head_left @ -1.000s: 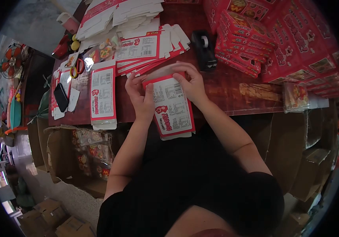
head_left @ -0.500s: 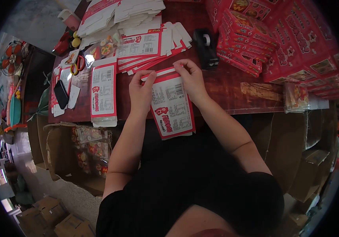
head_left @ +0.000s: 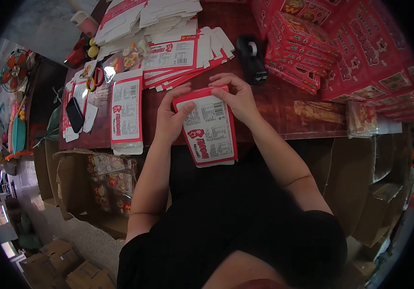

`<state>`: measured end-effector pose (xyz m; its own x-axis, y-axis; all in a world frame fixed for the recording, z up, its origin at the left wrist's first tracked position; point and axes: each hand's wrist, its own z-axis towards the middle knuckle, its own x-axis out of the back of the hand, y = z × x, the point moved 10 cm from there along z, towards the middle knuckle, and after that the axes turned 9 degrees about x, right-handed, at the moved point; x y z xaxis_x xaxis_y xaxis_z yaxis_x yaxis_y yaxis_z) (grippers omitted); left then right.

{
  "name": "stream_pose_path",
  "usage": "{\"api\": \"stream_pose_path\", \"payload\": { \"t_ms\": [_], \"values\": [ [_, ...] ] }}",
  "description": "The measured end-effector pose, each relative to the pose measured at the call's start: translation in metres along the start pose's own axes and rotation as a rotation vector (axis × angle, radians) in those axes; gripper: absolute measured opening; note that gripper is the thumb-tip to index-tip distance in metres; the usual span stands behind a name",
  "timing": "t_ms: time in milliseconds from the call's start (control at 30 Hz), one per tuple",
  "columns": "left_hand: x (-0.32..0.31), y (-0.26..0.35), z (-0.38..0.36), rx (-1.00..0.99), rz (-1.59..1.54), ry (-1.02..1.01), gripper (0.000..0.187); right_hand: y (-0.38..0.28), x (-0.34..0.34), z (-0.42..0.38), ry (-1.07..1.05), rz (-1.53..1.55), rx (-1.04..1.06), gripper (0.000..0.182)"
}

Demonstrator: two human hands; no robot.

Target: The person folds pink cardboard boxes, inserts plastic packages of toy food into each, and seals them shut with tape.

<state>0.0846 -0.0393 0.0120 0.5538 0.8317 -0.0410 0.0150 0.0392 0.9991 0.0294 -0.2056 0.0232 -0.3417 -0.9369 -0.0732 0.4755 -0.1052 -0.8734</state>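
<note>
Between my hands is a red-and-white printed carton (head_left: 209,130), its text and barcode side facing up and its lower end past the table's front edge. My left hand (head_left: 174,113) grips the carton's upper left side, thumb on the printed face and fingers behind. At the upper right corner, my right hand (head_left: 238,98) holds it with the thumb on the face near the barcode and the fingers over the far edge. The carton's far end looks closed along a red edge. Left of it, a similar carton (head_left: 126,113) lies on the table.
Flat unfolded cartons (head_left: 168,55) are piled at the back. A black tape dispenser (head_left: 251,58) stands behind my right hand. Stacked red boxes (head_left: 303,53) rise at the right. Scissors (head_left: 96,79) and a phone (head_left: 74,114) lie left. An open cardboard box (head_left: 79,192) holds packets below.
The white strip at the carton's far end no longer shows; a red edge is there now. My left thumb has moved onto the printed face, and both hands grip the sides.
</note>
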Motion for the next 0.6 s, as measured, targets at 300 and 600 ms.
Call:
{"api": "stream_pose_path", "payload": {
  "t_ms": [300,600],
  "values": [
    [0.011,-0.004,-0.004,0.066,-0.182,0.115,0.019,0.023,0.0,-0.01,-0.069,0.649,-0.379,0.038],
    [0.057,0.005,-0.028,0.085,-1.036,0.594,0.028,0.024,-0.016,-0.096,-0.64,-0.36,-0.03,0.107]
  ]
}}
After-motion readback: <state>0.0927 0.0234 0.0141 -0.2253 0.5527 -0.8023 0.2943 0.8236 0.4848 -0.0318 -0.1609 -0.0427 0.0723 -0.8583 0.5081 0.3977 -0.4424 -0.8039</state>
